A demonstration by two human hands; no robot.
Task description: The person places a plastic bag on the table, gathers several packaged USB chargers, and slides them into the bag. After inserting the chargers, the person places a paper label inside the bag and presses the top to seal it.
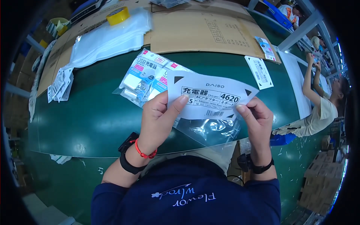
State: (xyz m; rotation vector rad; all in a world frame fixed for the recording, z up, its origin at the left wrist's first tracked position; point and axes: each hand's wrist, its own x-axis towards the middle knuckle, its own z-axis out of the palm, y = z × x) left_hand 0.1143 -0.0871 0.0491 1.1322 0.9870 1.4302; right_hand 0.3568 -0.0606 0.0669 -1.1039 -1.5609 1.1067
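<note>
Label (210, 96), long axis crosswise, reads upright, pinched by left hand (157, 117) and right hand (260, 119).

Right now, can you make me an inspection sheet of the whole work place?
Surface: green table, cardboard along its far side.
Things in use: white label, packs in clear plastic partly behind it.
Clutter: yellow tape roll on plastic sheeting; white tags at left.
Hands: left hand and right hand each pinch one side of the label.
Cables: thin dark loop by the right wrist, maybe a cord.
Surroundings: another person at right; stacked boxes.
</note>
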